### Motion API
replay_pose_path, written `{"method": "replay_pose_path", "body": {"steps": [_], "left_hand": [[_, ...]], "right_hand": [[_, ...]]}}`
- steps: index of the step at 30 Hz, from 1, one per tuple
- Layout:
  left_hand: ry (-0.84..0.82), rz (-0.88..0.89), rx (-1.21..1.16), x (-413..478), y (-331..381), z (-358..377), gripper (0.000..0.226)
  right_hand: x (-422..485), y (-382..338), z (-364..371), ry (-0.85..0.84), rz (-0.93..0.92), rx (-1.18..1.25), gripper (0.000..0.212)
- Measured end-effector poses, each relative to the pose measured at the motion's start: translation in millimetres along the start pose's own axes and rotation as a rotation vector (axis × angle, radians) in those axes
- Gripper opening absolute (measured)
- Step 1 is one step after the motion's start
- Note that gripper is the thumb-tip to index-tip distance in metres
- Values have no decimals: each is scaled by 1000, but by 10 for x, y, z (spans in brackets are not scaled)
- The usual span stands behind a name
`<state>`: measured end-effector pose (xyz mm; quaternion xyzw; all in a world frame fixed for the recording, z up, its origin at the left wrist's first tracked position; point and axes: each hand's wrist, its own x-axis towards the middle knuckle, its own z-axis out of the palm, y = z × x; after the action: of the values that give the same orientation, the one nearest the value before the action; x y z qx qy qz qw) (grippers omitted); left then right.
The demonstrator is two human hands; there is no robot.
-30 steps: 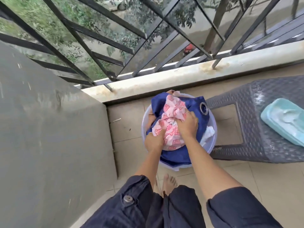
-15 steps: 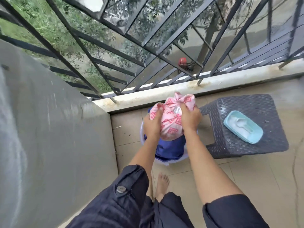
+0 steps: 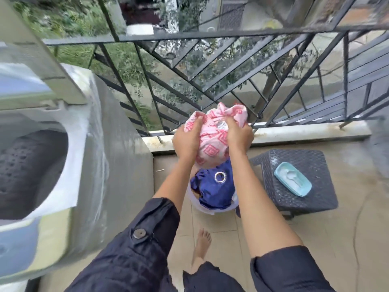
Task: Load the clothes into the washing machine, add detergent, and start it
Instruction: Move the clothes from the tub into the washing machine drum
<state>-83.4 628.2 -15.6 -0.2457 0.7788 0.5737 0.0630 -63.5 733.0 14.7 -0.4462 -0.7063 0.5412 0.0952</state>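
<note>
Your left hand (image 3: 186, 142) and right hand (image 3: 240, 137) both grip the pink bundle (image 3: 212, 133), held up above the tub (image 3: 202, 207), which holds blue cloth (image 3: 212, 188). Washer (image 3: 69, 165) sits on your left, lid up, drum (image 3: 27, 173) exposed. Teal tray (image 3: 292, 179) with scoop rests on the stool (image 3: 299, 197) to the right, just beside the tub.

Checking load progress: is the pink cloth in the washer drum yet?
No. Both the left hand and right hand hold the pink cloth up above the basin, off to the side of the washer drum.
</note>
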Motion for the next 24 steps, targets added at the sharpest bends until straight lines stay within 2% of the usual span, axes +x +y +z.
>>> {"method": "replay_pose_path", "body": {"steps": [8, 13, 16, 18, 21, 24], "left_hand": [[-8, 78, 5, 67, 307, -1015, 42], [37, 124, -27, 269, 360, -1901, 45], [103, 150, -14, 410, 373, -2454, 54], [146, 158, -52, 537, 352, -2866, 53], [209, 149, -90, 711, 291, -3434, 65], [293, 169, -84, 867, 168, -3952, 51]], "right_hand": [[-763, -413, 371, -49, -32, 68, 46], [-1376, -630, 870, -175, -56, 142, 57], [-1746, -789, 1200, -289, -72, 211, 49], [-2001, -878, 1457, -369, -81, 227, 52], [-2339, -980, 1857, -463, -88, 253, 55], [-2668, -1007, 2291, -513, -108, 283, 39]]}}
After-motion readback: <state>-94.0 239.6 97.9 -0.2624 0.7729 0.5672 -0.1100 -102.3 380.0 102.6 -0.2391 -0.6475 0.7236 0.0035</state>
